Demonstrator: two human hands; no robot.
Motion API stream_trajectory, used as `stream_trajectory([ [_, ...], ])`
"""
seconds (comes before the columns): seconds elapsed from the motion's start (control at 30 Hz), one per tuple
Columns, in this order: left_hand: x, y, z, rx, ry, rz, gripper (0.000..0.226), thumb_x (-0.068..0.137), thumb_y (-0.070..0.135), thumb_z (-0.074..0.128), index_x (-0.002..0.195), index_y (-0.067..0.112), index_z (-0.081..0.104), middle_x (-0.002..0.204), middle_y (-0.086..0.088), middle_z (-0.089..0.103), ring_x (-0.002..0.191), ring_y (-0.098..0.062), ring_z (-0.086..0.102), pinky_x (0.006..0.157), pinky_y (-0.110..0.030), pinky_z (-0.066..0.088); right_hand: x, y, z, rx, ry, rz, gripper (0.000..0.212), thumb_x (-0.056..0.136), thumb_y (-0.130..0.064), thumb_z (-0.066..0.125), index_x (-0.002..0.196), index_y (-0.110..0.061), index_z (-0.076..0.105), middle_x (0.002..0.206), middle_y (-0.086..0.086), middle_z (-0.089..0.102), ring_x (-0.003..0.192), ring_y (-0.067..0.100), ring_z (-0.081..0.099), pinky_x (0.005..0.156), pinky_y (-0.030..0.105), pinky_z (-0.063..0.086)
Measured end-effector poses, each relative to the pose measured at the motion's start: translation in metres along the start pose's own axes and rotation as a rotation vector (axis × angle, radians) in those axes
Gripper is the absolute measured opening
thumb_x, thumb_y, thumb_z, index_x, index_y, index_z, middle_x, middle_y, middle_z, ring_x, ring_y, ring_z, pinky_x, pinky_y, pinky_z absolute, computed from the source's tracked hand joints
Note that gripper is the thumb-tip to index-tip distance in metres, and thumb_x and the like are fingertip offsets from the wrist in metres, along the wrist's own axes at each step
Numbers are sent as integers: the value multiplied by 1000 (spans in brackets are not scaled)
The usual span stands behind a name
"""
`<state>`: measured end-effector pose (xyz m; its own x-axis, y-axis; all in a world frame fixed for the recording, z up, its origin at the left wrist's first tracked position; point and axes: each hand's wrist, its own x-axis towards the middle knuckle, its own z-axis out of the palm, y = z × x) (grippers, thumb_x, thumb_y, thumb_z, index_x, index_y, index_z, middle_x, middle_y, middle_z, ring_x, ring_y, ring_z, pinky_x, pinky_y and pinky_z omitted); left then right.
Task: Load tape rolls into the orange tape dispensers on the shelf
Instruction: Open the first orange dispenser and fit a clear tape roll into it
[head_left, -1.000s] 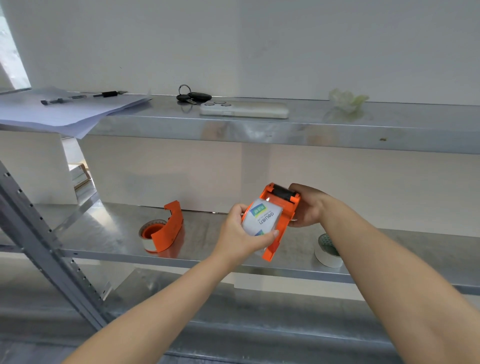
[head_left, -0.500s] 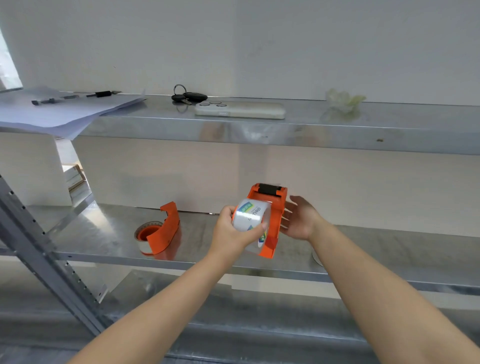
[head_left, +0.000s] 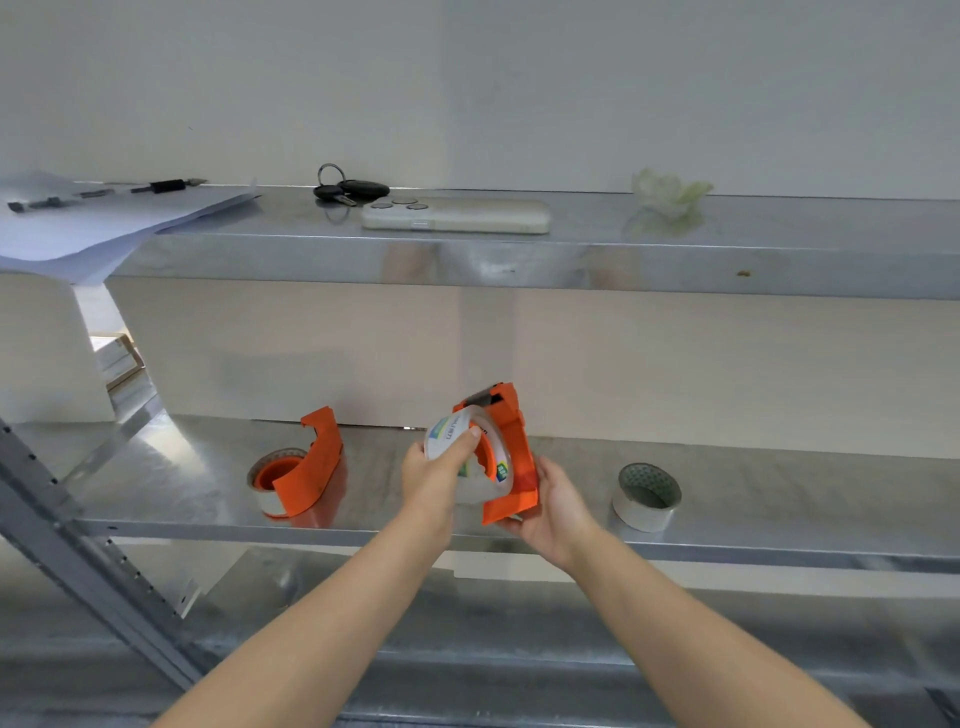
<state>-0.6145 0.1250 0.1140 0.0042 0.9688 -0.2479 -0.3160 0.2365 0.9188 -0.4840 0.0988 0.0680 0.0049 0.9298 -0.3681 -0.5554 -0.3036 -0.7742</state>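
Note:
Over the middle shelf (head_left: 779, 540) I hold an orange tape dispenser (head_left: 511, 457) upright. My right hand (head_left: 558, 506) cups its lower end from below and behind. My left hand (head_left: 439, 475) grips a clear tape roll (head_left: 460, 434) with a printed label, seated on the dispenser's orange hub, with my thumb on the roll's face. A second orange dispenser (head_left: 311, 467) with a tape roll in it lies on the shelf to the left. A loose clear tape roll (head_left: 647, 496) stands on the shelf to the right.
The upper shelf (head_left: 571, 265) carries papers (head_left: 104, 223) with pens, keys (head_left: 348, 189), a phone (head_left: 457, 215) and a pale crumpled object (head_left: 670, 192). A perforated metal upright (head_left: 93, 561) slants at the lower left. A lower shelf lies beneath my arms.
The dispenser has turned from tilted to upright and dropped toward the shelf. My right hand slid from its top end down to its lower end. The loose roll at right is uncovered again.

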Motion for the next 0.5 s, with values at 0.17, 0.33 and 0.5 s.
stream_trajectory([
  [0.17, 2, -10, -1, -98, 20, -82, 37, 78, 22, 72, 111, 11, 58, 99, -13, 68, 82, -23, 66, 64, -30, 53, 1, 13, 11, 85, 12, 14, 38, 94, -35, 39, 115, -10, 59, 117, 16, 63, 111, 30, 58, 100, 52, 45],
  [0.33, 7, -22, -1, -159, 20, -163, 44, 78, 23, 71, 117, 7, 57, 107, -19, 68, 97, -33, 67, 83, -45, 56, 1, 20, 14, 242, -38, 66, 36, 94, -32, 43, 120, -10, 55, 123, 19, 60, 112, 32, 59, 96, 53, 47],
  [0.5, 23, -33, -11, -40, -58, -212, 40, 81, 32, 65, 113, 11, 54, 103, -13, 67, 90, -25, 65, 67, -31, 51, 11, 17, 11, 81, 92, -20, 29, 93, -23, 44, 121, -21, 49, 115, 10, 59, 105, 29, 57, 86, 49, 53],
])
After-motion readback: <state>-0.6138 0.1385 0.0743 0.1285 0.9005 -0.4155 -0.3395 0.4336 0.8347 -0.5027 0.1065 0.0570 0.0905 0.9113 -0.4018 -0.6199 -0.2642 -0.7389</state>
